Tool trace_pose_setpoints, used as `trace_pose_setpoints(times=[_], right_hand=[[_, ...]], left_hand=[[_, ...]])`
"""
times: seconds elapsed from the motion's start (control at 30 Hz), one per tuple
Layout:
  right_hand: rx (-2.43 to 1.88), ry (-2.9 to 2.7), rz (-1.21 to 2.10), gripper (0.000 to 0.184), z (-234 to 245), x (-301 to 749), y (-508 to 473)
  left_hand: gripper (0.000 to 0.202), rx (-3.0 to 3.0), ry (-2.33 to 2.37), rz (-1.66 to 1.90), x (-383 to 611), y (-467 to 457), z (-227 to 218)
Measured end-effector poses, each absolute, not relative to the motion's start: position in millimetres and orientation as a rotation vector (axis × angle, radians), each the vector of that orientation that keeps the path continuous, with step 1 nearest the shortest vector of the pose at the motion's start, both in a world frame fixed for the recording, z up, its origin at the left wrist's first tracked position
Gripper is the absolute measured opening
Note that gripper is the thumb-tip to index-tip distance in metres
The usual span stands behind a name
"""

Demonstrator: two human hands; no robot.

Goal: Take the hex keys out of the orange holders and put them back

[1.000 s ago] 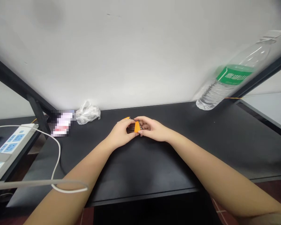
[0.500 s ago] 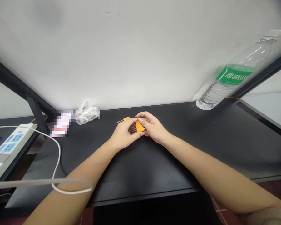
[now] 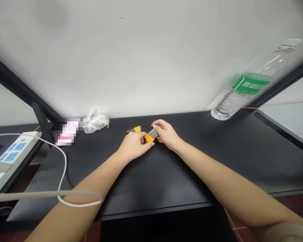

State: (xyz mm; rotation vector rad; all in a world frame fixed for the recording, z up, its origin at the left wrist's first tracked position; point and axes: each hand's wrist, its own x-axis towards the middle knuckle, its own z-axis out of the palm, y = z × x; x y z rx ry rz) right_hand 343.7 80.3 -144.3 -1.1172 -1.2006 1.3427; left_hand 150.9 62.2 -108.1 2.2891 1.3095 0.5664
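easing my left hand (image 3: 133, 146) and right hand (image 3: 166, 134) apart, i have the fingers of both pinched on an orange-backed metal comb (image 3: 152, 134) between them, at 12 o'clock from my wrists. a second orange piece (image 3: 137, 128) lies on the black desk (image 3: 156, 174) just past the left hand. earlier the hands cupped the comb closer; separating seems the step, and a steady pull looks needed next.

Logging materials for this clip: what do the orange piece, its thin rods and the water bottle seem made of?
The orange piece looks like smooth moulded plastic, from its even, saturated colour. The thin rods look metallic, with bright streaks of reflected light; which metal can't be told. The water bottle looks like thin clear plastic, see-through and ribbed.
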Motion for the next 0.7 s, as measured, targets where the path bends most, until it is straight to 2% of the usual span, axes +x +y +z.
trace_pose_setpoints(times=[0.47,0.57,0.7], right_hand=[[-1.154,-1.114,1.319,0.032,-149,352,91],[-1.281,-1.216,1.214,0.027,-151,364,100],[-1.484,-1.506,0.910,0.020,-151,383,111]], left_hand=[[0.030,2.155,1.483,0.414,154,57,-100],[0.034,2.169,1.536,0.342,152,57,-100],[0.035,2.189,1.541,0.300,150,57,-99]])
